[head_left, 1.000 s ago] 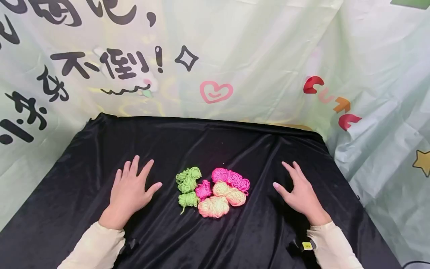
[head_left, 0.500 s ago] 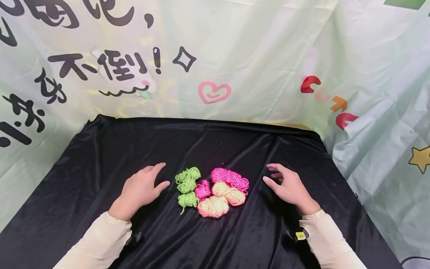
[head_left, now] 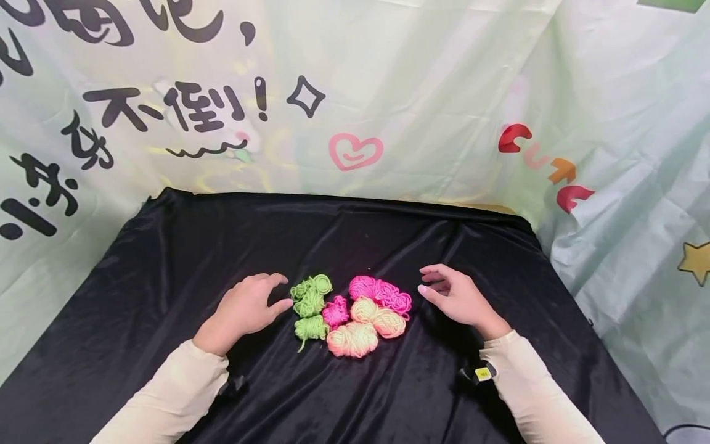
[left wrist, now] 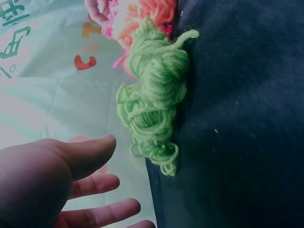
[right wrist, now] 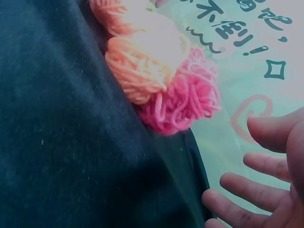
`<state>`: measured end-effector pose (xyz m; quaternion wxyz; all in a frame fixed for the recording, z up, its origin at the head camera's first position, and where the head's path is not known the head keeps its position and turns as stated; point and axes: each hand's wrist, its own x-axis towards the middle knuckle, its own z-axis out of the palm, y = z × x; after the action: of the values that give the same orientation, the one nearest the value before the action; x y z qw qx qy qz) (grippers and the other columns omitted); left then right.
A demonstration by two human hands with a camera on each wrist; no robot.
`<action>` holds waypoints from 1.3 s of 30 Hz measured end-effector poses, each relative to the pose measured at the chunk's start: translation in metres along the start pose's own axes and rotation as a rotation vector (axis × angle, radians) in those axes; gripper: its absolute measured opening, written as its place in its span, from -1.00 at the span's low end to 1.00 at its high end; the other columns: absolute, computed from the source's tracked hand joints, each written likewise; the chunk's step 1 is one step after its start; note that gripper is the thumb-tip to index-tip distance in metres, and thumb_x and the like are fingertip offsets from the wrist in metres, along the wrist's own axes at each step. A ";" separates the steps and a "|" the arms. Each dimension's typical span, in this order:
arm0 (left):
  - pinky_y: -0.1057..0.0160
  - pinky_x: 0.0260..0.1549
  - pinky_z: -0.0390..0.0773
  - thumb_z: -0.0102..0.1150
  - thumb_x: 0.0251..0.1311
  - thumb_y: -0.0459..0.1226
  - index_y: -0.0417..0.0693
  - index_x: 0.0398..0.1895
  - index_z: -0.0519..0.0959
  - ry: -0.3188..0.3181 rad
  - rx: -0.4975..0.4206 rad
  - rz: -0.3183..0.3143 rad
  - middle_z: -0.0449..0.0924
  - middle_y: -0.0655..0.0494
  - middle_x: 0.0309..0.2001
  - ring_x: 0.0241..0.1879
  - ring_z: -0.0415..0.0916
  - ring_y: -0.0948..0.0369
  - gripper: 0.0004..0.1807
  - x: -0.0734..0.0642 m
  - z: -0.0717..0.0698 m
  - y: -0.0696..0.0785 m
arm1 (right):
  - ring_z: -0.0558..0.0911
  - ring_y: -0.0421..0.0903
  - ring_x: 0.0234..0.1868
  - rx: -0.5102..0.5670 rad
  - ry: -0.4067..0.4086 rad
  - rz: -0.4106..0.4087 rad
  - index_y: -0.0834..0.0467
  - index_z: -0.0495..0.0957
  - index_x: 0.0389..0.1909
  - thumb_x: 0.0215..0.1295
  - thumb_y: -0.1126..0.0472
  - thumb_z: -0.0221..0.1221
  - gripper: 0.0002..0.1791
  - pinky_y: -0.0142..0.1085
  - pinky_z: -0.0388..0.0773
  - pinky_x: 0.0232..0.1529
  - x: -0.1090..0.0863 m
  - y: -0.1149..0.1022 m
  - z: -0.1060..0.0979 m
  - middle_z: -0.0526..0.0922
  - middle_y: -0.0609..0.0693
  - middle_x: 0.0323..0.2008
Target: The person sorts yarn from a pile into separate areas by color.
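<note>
Nearest are two cream sleeves (head_left: 172,385), with a dark wrist device bearing a yellow label (head_left: 482,374) at the right cuff. Ahead of the cuffs, the left hand (head_left: 248,306) reaches in with thumb and fingers apart, the thumb just beside the green yarn; the left wrist view shows a gap between them. The right hand (head_left: 459,298) also has its thumb and fingers apart, its fingertips near the long bright pink yarn bundle (head_left: 380,293). Between the hands, the yarn lies in a close cluster: nearest, a peach-and-cream yarn bundle (head_left: 352,340), with a small green yarn bundle (head_left: 310,329) to its left, trailing a loose end; behind these, a small pink yarn bundle (head_left: 335,312) and a second cream-and-peach bundle (head_left: 378,317); farthest, a looped green yarn bundle (head_left: 309,297) on the left and the long pink one on the right. All rest on a creased black cloth (head_left: 333,401). Beyond it hangs a pale fabric backdrop (head_left: 432,80) printed with black Chinese characters (head_left: 199,106), a pink heart (head_left: 355,152) and coloured letters reading CUTE (head_left: 563,171).
</note>
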<state>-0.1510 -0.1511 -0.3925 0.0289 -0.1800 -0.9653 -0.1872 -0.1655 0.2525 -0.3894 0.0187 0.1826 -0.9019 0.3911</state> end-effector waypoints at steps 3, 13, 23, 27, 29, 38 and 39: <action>-0.07 -0.26 0.56 0.34 0.13 -0.12 -0.13 0.03 0.58 0.001 -0.027 0.030 0.63 -0.10 -0.10 -0.11 0.59 -0.07 -0.57 0.002 0.000 0.002 | 0.68 0.05 -0.20 0.025 -0.024 -0.005 0.33 0.50 0.05 0.27 0.27 0.26 -0.63 -0.02 0.58 -0.11 0.004 0.001 0.004 0.64 0.25 -0.06; -0.05 -0.16 0.54 0.37 0.11 -0.15 -0.16 0.00 0.59 -0.021 -0.056 0.093 0.64 -0.10 -0.11 -0.08 0.58 -0.06 -0.59 0.011 0.001 0.008 | 0.68 0.00 -0.22 0.081 -0.076 -0.003 0.36 0.52 0.02 0.27 0.29 0.25 -0.66 -0.14 0.58 -0.14 0.012 -0.003 0.014 0.65 0.24 -0.11; -0.02 -0.12 0.55 0.40 0.09 -0.15 -0.15 0.00 0.60 -0.038 -0.066 0.128 0.64 -0.07 -0.09 -0.08 0.59 -0.02 -0.57 0.018 0.006 0.013 | 0.68 0.00 -0.23 0.064 -0.137 -0.009 0.32 0.53 0.02 0.27 0.22 0.27 -0.64 -0.04 0.56 -0.09 0.018 -0.008 0.020 0.65 0.18 -0.11; 0.01 -0.14 0.56 0.41 0.08 -0.15 -0.14 0.00 0.60 -0.046 -0.062 0.132 0.63 -0.05 -0.10 -0.10 0.59 0.00 -0.56 0.019 0.008 0.017 | 0.67 -0.03 -0.23 0.049 -0.168 -0.001 0.29 0.54 0.03 0.27 0.19 0.27 -0.63 -0.09 0.57 -0.12 0.019 -0.010 0.023 0.64 0.15 -0.10; 0.02 -0.16 0.56 0.41 0.07 -0.14 -0.12 0.00 0.61 -0.045 -0.064 0.130 0.62 -0.03 -0.11 -0.12 0.59 0.01 -0.56 0.020 0.009 0.020 | 0.67 -0.02 -0.23 0.050 -0.185 -0.003 0.28 0.54 0.03 0.27 0.18 0.27 -0.63 -0.09 0.58 -0.12 0.019 -0.011 0.024 0.64 0.15 -0.08; 0.12 -0.22 0.56 0.44 0.05 -0.14 -0.05 -0.05 0.62 -0.023 -0.055 0.177 0.57 0.05 -0.17 -0.20 0.55 0.09 -0.60 0.024 0.013 0.037 | 0.67 0.00 -0.21 0.048 -0.239 -0.047 0.21 0.53 0.04 0.20 0.16 0.34 -0.58 -0.15 0.61 -0.14 0.023 -0.012 0.030 0.61 0.15 -0.06; 0.11 -0.21 0.55 0.44 0.04 -0.13 -0.05 -0.05 0.63 -0.023 -0.053 0.185 0.57 0.05 -0.17 -0.20 0.54 0.08 -0.60 0.025 0.013 0.038 | 0.67 0.00 -0.22 0.045 -0.243 -0.052 0.21 0.53 0.04 0.18 0.16 0.35 -0.57 -0.17 0.62 -0.15 0.023 -0.012 0.030 0.61 0.15 -0.06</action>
<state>-0.1606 -0.1049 -0.3879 0.0303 -0.2710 -0.9396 -0.2070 -0.1795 0.2164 -0.3977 -0.0848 0.2525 -0.8834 0.3855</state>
